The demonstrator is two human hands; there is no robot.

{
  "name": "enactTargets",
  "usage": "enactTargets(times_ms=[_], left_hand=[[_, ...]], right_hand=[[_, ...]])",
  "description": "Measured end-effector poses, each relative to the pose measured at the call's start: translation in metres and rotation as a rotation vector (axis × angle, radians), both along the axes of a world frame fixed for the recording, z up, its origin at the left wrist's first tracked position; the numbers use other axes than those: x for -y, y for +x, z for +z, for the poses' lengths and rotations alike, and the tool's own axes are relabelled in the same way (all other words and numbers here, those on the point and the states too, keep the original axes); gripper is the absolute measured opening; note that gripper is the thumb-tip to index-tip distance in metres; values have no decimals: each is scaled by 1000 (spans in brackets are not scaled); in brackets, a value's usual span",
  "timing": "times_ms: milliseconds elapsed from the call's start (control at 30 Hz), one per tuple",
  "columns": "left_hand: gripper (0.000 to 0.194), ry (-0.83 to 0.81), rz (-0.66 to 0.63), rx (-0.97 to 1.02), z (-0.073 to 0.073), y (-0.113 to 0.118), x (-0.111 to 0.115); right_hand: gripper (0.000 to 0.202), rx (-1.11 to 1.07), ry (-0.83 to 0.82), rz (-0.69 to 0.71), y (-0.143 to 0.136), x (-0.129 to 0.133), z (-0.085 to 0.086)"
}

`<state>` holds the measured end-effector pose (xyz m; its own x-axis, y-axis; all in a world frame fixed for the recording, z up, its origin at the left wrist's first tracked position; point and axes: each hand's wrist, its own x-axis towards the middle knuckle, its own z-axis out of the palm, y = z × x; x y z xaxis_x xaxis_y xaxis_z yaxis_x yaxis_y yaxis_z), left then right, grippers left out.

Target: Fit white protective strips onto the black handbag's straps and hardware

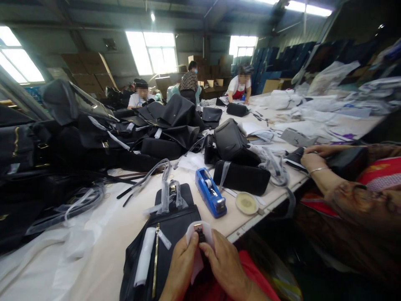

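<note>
In the lower middle, my left hand (181, 261) and my right hand (226, 261) are closed on a black strap with a metal buckle (198, 228). A white wrapping sheet (190, 230) lies behind the buckle and hangs down between the hands. Both thumbs press close to the buckle; the fingers behind the sheet are hidden. Just left of my hands, a black bag (180, 225) lies on the table, partly under my left forearm. It has a gold zipper (156, 255), a white paper roll (145, 256) and a plastic-wrapped strap (166, 196) on top.
Beyond my hands stand a blue tape dispenser (209, 192) and a round dish (247, 203). Black bags (175, 110) are heaped at left and centre. A co-worker's arm (326, 179) reaches in from the right. Several people work farther back around the pale table (103, 234).
</note>
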<state>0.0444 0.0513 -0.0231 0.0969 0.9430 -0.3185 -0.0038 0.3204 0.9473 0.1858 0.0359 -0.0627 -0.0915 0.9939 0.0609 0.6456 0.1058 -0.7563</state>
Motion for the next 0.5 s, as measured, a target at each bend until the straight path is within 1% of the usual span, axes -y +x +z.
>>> enactTargets(times_ms=[67,167,267,333,433,500], left_hand=[[46,-4,-12,21,-3,-1,1],[45,-9,4,47,-11,0,2],[45,-8,66,76,-18,6,5],[46,7,128,83,-19,11,6],[46,35,171,74,-18,17,7],[47,25,161,81,-19,17,7]], right_hand=[[26,53,42,8,0,1,0],[24,60,4,62,2,-2,2],[23,30,-39,110,1,-5,4],[25,12,-55,124,0,-5,7],[24,-32,-72,151,3,-6,19],[21,-155,-150,229,13,-8,31]])
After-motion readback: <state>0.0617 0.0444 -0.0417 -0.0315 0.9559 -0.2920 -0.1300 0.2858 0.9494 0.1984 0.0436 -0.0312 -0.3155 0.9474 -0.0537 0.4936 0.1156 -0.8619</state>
